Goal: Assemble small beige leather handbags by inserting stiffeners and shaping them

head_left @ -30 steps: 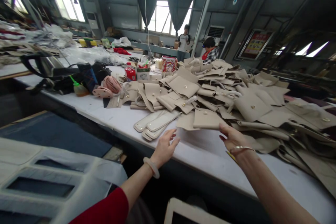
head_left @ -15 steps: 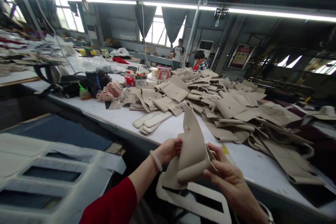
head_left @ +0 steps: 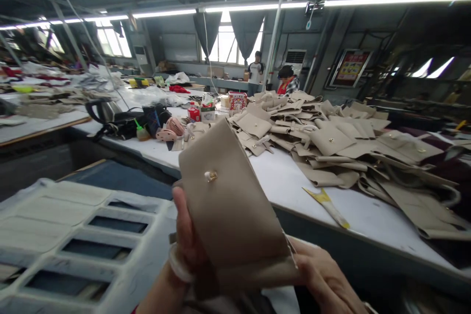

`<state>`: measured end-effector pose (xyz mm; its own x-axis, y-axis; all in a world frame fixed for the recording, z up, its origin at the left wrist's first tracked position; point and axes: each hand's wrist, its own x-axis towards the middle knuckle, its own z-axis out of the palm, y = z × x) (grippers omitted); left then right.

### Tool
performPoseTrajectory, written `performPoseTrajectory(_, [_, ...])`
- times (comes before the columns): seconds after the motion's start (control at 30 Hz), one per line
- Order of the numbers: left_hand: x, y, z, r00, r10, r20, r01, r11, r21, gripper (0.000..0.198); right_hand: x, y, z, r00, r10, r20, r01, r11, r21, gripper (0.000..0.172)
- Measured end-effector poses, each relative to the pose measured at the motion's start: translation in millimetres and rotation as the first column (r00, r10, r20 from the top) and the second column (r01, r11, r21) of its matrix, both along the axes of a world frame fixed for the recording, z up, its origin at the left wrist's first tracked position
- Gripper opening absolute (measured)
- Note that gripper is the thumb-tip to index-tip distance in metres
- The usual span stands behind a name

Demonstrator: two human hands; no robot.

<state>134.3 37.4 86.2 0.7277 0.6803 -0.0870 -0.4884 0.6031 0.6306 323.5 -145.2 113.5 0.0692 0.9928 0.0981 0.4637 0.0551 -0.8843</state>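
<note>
A beige leather bag piece (head_left: 235,206) with a small gold clasp fills the space in front of me, its flap standing up and its lower end folded over. My left hand (head_left: 187,238) grips its left side, thumb in sight and the other fingers mostly behind the leather. At the lower right corner, my right hand (head_left: 320,270) holds the raw edge between closed fingers. Beyond my hands, a large heap of similar beige bag pieces (head_left: 331,140) covers the white table.
A yellow forked tool (head_left: 326,206) lies near the table's front edge. A kettle (head_left: 105,110), a pink fan (head_left: 173,127), a green-tipped bottle (head_left: 142,131) and a red can (head_left: 194,113) stand farther left. Pale panels with cut-out windows (head_left: 95,225) lie at lower left. Two people are in the background.
The bag piece has come up closer to my face, its clasp side turned more toward me. It now hides the pale strips on the table. The yellow tool has come into full view.
</note>
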Motion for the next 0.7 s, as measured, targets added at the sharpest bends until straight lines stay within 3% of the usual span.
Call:
performPoseTrajectory(0.1, [-12,-28,2.4,0.998,-0.062,-0.015,0.063,0.997,0.042,0.113,-8,-4,-19.7,0.976,-0.217,0.008,0.217,0.974,-0.064,0.046])
performPoseTrajectory(0.17, [-21,-42,-1.5,0.992,-0.127,-0.024,0.128,0.99,0.065,0.117,-11,-4,-32.0,0.966,-0.258,0.004,0.258,0.964,-0.058,0.038])
performPoseTrajectory(0.3, [-36,-47,-18.7,0.957,-0.27,-0.109,0.267,0.963,-0.045,0.098,-20,0,-46.0,0.952,-0.182,-0.245,0.168,0.983,-0.077,0.036])
performPoseTrajectory(0.4, [-42,-45,-30.0,0.936,-0.322,-0.138,0.294,0.936,-0.192,0.082,-24,0,-55.3,0.848,-0.008,-0.529,-0.047,0.995,-0.091,0.046])
performPoseTrajectory(0.47, [-44,-48,-33.9,0.94,-0.313,-0.135,0.27,0.925,-0.266,0.078,-23,-3,-60.1,0.764,0.059,-0.642,-0.166,0.98,-0.108,0.044])
performPoseTrajectory(0.6, [-42,-62,-36.5,0.937,-0.343,-0.06,0.3,0.883,-0.362,0.076,-25,-5,-63.2,0.807,0.039,-0.589,-0.234,0.937,-0.258,0.036])
performPoseTrajectory(0.7, [-43,-75,-39.9,0.948,-0.313,0.05,0.308,0.872,-0.379,0.066,-33,0,-69.6,0.856,-0.057,-0.514,-0.132,0.937,-0.325,0.036])
